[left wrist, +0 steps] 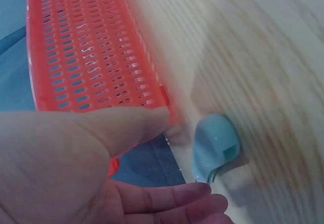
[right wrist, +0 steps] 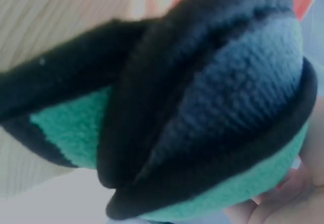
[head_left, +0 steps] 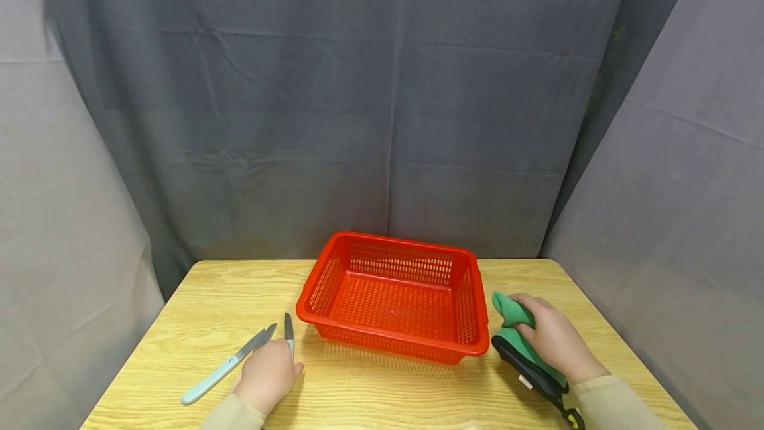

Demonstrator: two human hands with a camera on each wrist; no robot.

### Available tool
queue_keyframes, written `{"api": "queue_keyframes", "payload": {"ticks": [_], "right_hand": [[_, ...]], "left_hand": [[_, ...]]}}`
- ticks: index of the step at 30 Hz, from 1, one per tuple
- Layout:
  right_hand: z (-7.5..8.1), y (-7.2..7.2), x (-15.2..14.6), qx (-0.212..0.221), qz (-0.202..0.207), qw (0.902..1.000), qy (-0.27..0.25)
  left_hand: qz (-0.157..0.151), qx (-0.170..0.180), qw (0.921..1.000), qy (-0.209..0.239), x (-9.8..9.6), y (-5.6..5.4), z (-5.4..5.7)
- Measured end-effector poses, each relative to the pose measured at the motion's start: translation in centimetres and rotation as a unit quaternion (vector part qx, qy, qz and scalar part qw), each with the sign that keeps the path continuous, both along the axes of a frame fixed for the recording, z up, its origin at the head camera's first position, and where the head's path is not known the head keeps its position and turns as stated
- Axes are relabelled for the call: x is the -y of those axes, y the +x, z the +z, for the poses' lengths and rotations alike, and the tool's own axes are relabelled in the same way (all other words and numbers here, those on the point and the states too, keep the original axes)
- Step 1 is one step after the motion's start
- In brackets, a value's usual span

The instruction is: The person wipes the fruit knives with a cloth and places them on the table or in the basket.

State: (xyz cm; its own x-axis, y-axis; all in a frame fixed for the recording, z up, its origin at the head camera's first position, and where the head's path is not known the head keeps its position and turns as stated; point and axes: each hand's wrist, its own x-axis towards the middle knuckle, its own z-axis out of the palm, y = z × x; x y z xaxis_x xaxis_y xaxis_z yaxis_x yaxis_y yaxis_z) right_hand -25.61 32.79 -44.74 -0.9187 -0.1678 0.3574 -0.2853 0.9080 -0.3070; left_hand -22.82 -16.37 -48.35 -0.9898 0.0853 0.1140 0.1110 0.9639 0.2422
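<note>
My left hand [head_left: 268, 373] is low over several knives at the table's left. In the left wrist view its thumb and fingers are apart, with a light blue handle [left wrist: 215, 140] just beyond the fingertips. A knife with a pale blue handle [head_left: 211, 379] lies left of the hand. Beside its blade shows a second blade [head_left: 266, 336], and another knife's blade [head_left: 289, 327] points away past the knuckles; the hand hides their handles. My right hand [head_left: 558, 337] grips a folded green fleecy cloth piece [head_left: 513, 310] with black edging, a small white label and a looped black strap.
A red perforated plastic basket [head_left: 390, 304] stands between the hands on the wooden table [head_left: 358, 397]. Grey curtains [head_left: 298, 118] hang behind the table and along both sides.
</note>
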Motion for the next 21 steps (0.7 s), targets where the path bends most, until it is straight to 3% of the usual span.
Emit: {"api": "queue_keyframes", "payload": {"ticks": [9,21], "right_hand": [[0.9,0.1,0.7,-0.02,-0.011,0.9996,-0.018],[1.1,0.4,1.1,-0.031,-0.02,0.9988,-0.033]], "left_hand": [[0.001,0.015,0.9999,0.008,0.1,-0.9,-0.9],[0.002,0.042,0.9991,0.003,0.0,-1.3,-0.9]]}}
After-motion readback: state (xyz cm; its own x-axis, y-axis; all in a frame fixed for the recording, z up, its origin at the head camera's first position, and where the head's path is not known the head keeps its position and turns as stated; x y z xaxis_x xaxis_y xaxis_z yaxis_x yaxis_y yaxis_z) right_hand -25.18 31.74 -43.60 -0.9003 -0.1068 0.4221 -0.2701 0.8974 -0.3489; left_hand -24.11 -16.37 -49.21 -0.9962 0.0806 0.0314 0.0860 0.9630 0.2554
